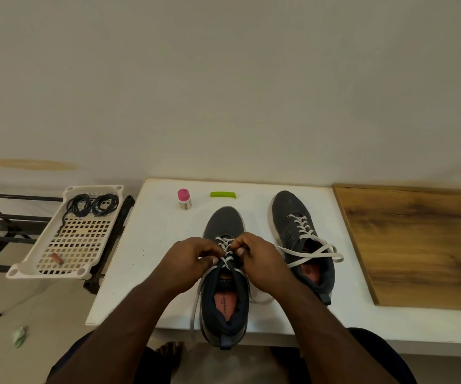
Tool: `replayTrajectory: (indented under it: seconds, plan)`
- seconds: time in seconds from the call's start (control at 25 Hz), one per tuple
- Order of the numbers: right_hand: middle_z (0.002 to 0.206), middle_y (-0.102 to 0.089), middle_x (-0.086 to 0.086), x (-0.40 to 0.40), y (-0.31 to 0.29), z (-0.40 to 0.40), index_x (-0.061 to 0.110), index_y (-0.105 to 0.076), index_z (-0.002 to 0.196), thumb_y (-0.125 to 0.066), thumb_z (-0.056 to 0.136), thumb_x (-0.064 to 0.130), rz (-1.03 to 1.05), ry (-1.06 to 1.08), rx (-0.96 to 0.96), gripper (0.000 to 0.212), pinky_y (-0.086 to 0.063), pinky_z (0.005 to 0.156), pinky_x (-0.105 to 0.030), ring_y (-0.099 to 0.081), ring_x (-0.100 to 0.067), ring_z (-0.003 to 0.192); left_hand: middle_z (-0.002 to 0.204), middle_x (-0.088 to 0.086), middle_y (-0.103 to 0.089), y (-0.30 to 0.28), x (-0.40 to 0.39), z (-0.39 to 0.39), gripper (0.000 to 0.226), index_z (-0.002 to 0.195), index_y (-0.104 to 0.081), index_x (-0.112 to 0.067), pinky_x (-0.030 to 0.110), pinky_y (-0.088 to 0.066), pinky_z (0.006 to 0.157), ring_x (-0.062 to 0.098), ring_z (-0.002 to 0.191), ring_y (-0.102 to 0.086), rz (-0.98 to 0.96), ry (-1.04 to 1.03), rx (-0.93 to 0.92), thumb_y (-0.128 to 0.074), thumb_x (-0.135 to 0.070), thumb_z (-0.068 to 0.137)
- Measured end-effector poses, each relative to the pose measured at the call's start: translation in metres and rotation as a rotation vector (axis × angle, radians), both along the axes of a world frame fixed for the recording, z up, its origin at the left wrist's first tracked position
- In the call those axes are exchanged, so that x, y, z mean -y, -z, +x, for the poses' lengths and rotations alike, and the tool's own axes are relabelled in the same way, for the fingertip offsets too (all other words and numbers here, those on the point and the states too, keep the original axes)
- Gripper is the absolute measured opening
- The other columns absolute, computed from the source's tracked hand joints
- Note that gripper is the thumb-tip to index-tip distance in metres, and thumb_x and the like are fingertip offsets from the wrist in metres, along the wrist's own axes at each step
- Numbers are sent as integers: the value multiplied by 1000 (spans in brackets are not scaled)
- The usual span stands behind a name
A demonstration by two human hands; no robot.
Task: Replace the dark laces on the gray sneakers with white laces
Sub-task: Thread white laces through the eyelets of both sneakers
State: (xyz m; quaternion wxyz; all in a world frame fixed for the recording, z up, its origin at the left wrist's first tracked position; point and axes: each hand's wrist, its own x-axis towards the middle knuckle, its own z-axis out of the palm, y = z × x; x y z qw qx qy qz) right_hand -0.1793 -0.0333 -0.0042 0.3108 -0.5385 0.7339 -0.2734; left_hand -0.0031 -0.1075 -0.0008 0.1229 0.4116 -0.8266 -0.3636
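White table, near sneaker under left hand and right hand, both pinching its white lace

gray sneakers, white laces (pink-capped bottle)

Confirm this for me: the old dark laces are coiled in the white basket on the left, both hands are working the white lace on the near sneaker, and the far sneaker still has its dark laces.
Not quite. The head view shows the far sneaker already threaded with a white lace, its ends lying loose. The rest holds: dark laces coiled in the white basket, left hand and right hand on the near sneaker.
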Motion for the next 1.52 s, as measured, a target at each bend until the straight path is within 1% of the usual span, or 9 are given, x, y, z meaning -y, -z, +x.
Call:
replayTrajectory:
  seconds: [0.12,0.28,0.4,0.52,0.68,0.88,1.04,1.28,1.52]
  plan:
    - [101,-66,5,-4,3,-2,22,-65,102,-53,99,12,5,11,43,16,-54,90,-38,-63,-13,94,93,-13,-64,-2,0,-8,15,99,-74,-27,17,-43,77,5,88,-58,-118,63,41,-64,-18,92]
    - [103,-67,4,-5,4,-2,22,-65,104,-54,98,13,11,13,64,15,-54,91,-41,-64,-15,95,89,-8,-57,3,-1,-10,13,92,-57,-28,31,-48,75,9,84,-51,-195,141,95,-53,-16,94]
    - [100,-65,6,-7,0,-3,23,-63,98,-55,97,14,23,-6,36,12,-53,89,-37,-62,-14,92,89,-9,-56,4,-1,-7,16,92,-52,-30,27,-45,73,9,85,-50,-193,142,54,-51,-13,94]
    - [93,-67,8,-13,-5,-8,22,-67,91,-63,94,18,24,-34,81,7,-54,85,-33,-62,-10,89,90,-12,-60,1,-2,-6,17,91,-57,-29,23,-45,74,6,87,-53,-154,103,25,-54,-13,95]
    - [101,-67,5,-19,-12,-13,16,-75,90,-72,88,23,32,-134,39,8,-43,79,-12,-61,-7,95,95,-16,-67,0,-4,0,10,96,-66,-31,20,-48,79,3,92,-61,-15,-18,-25,-62,-23,92]
    - [102,-60,1,-19,-12,-4,11,-69,89,-62,94,18,30,-190,-116,12,-48,82,-24,-57,-12,92,96,-15,-66,-5,-7,5,27,109,-68,-33,25,-54,83,3,96,-62,123,10,-58,-74,-27,84]
    - [100,-53,4,-23,-13,-8,14,-64,93,-54,97,16,-9,-164,-87,10,-40,73,-14,-51,-5,88,101,-17,-64,-3,-7,5,33,113,-68,-34,31,-55,87,2,98,-60,84,13,-26,-76,-27,81]
    - [89,-70,7,-21,-18,-7,20,-74,94,-65,93,32,83,-158,-127,15,-51,76,-27,-63,-9,83,105,-18,-52,1,-9,3,46,128,-61,-43,14,-43,82,-5,101,-48,1,123,-19,-72,-28,86]
    - [88,-59,-1,-25,-17,-2,14,-58,94,-47,100,29,130,-191,-157,19,-37,59,-21,-55,-13,76,103,-16,-49,5,-9,0,39,127,-61,-42,7,-33,81,0,101,-45,-49,125,34,-67,-33,90]
